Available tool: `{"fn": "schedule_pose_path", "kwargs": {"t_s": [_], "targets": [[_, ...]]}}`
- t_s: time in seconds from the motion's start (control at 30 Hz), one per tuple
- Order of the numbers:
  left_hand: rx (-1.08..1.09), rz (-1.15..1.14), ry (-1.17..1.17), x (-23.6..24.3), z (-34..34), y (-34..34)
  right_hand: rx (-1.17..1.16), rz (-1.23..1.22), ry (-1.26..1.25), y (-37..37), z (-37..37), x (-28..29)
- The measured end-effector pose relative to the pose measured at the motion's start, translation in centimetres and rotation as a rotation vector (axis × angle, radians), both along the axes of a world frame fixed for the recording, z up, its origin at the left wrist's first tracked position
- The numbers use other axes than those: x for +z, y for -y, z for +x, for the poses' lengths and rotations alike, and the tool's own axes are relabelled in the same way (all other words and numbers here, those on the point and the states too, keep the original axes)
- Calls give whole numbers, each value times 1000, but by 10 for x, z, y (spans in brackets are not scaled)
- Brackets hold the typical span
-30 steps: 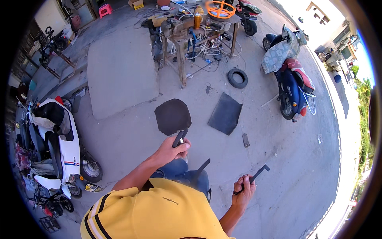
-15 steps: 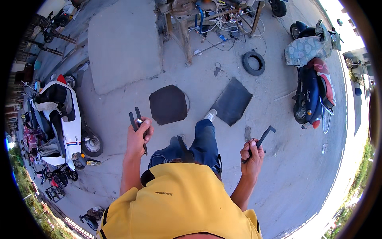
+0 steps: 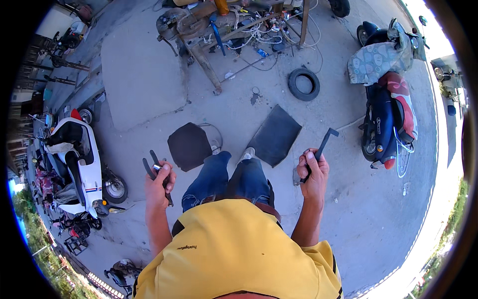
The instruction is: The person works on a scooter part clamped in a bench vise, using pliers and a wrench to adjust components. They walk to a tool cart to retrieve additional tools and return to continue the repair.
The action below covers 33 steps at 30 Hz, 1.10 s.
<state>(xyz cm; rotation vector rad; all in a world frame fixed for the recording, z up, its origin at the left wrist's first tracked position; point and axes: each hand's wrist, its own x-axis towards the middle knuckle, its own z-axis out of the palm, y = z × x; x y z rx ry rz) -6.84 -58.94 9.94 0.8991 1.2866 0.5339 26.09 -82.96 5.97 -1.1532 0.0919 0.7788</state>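
Observation:
My left hand (image 3: 162, 183) is closed round a pair of pliers (image 3: 148, 168), its two dark arms spread apart and pointing ahead. A shiny metal piece (image 3: 157, 167) shows beside the fingers; how it is held I cannot tell. On the right, my right hand (image 3: 314, 174) grips a dark L-shaped bar tool (image 3: 324, 144), thumb along it and its bent end up and outward. Both hands are well apart, in the air in front of my body. Ahead on the ground lie a dark seat-like pad (image 3: 189, 147) and a black rubber sheet (image 3: 277, 135).
A tyre (image 3: 303, 84) lies ahead, near a cluttered workbench (image 3: 204, 67) with tools and tangled cables (image 3: 264, 35). A white scooter (image 3: 89, 164) stands at left. At right are a dark blue scooter (image 3: 382, 124) and another under a patterned cover (image 3: 371, 65).
The pad, sheet and workbench have shifted left in view as I moved forward, and my feet are closer to the pad and sheet. Both hands still hold their tools; the left sits lower and further left.

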Motion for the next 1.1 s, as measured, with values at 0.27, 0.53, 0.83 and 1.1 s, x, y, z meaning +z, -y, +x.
{"fn": "schedule_pose_path", "kwargs": {"t_s": [0.27, 0.53, 0.83, 1.1], "targets": [[-243, 222, -106, 73, 43, -60, -244, 121, -133, 27, -14, -62], [-426, 161, -27, 51, 75, -63, -235, 93, 9, 10, 2, -36], [-697, 254, -42, -28, 98, -79, 13, -131, 313, -49, 24, -6], [-868, 537, -244, -76, 160, -149, 254, -402, 538, -152, 59, -12]]}}
